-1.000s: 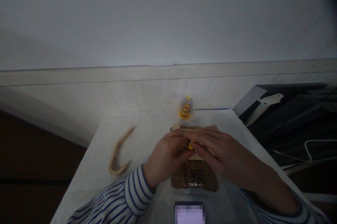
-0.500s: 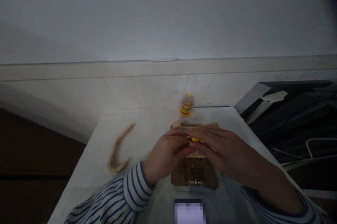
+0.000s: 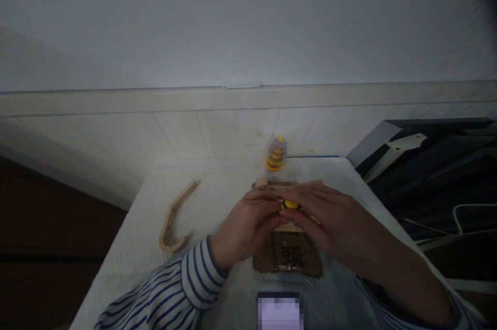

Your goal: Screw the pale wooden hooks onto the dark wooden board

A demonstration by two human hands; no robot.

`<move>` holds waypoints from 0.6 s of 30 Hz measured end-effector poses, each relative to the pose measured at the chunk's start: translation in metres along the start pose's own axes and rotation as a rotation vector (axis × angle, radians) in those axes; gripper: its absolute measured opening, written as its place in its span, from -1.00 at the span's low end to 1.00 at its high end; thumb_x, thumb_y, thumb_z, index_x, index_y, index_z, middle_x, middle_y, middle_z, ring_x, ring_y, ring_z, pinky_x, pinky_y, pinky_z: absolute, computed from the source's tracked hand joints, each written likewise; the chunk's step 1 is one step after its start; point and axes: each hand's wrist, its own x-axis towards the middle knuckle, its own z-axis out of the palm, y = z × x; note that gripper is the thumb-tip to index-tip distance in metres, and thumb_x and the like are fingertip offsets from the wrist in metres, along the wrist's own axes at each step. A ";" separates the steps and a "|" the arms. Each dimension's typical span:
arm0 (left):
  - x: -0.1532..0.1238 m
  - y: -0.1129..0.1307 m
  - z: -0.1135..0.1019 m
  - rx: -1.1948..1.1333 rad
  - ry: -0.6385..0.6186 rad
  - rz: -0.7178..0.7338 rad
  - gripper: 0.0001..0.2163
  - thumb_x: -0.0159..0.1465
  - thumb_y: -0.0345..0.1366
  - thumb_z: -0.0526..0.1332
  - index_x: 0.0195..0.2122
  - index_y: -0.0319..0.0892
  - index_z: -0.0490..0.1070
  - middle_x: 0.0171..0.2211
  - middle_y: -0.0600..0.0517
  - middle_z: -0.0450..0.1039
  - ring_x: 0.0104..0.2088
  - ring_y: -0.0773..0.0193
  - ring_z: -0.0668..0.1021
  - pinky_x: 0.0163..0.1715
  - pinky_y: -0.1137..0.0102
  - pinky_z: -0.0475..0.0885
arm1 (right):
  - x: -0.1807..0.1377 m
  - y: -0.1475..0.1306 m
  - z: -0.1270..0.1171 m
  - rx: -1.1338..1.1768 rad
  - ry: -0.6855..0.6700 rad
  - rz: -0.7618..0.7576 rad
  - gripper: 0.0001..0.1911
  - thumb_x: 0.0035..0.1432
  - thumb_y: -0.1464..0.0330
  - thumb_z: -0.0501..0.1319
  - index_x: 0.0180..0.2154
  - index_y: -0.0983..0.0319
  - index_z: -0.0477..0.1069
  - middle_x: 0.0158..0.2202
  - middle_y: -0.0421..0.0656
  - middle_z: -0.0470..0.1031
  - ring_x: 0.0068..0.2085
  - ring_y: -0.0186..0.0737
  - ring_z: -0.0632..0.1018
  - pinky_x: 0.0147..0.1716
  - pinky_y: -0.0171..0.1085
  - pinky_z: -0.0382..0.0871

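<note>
My left hand (image 3: 243, 226) and my right hand (image 3: 330, 221) meet above the middle of a white table (image 3: 217, 185). The fingers of both are curled round a small yellow piece (image 3: 289, 205), which shows between the fingertips. A pale wooden part (image 3: 272, 184) pokes out just beyond the fingers. Under the hands lies a flat brown cardboard sheet (image 3: 289, 255) with dark print. Both sleeves are white with blue stripes.
A curved wooden piece (image 3: 174, 219) lies on the table's left side. A small clear dome with a yellow base (image 3: 275, 154) stands at the far edge, by the pale wall. A dark frame and white cable (image 3: 462, 211) are at the right. A blurred patch (image 3: 279, 312) sits at the near edge.
The hands have stayed together over the cardboard. The yellow piece has turned a little between the fingers and shows more now. The view has drifted slightly.
</note>
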 end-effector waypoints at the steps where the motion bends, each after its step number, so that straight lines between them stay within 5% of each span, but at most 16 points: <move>1: 0.000 0.000 0.000 0.000 -0.003 0.006 -0.84 0.29 -0.39 0.10 -0.17 -0.24 0.44 -0.11 -0.07 0.47 -0.04 0.23 0.43 -0.03 0.28 0.36 | 0.000 -0.001 0.000 -0.005 -0.002 0.011 -0.81 0.25 0.39 0.02 -0.18 0.28 0.37 -0.16 -0.03 0.51 -0.10 -0.12 0.49 -0.09 -0.06 0.37; 6: 0.000 0.001 0.002 0.035 0.005 -0.011 -0.84 0.28 -0.40 0.12 -0.15 -0.19 0.43 -0.12 -0.05 0.48 -0.05 0.23 0.45 -0.04 0.28 0.37 | 0.002 -0.004 -0.002 -0.005 -0.003 0.007 -0.82 0.23 0.40 0.04 -0.18 0.27 0.37 -0.15 -0.03 0.51 -0.09 -0.13 0.49 -0.08 -0.09 0.37; 11: -0.001 0.001 0.008 0.107 0.158 -0.035 -0.84 0.19 -0.31 0.24 -0.21 -0.18 0.46 -0.21 -0.03 0.51 -0.14 0.21 0.49 -0.05 0.26 0.36 | 0.001 -0.002 -0.002 -0.010 0.025 0.005 -0.79 0.25 0.38 0.02 -0.14 0.25 0.36 -0.12 -0.05 0.51 -0.08 -0.13 0.49 -0.09 -0.05 0.38; 18: -0.001 0.003 0.007 0.146 0.170 -0.023 -0.88 0.22 -0.28 0.21 -0.26 -0.16 0.49 -0.27 0.00 0.54 -0.17 0.22 0.51 0.01 0.22 0.31 | 0.000 0.005 -0.002 0.079 -0.024 -0.042 -0.62 0.25 0.38 0.03 0.10 0.23 0.18 0.05 -0.05 0.39 0.04 -0.17 0.41 -0.03 -0.08 0.34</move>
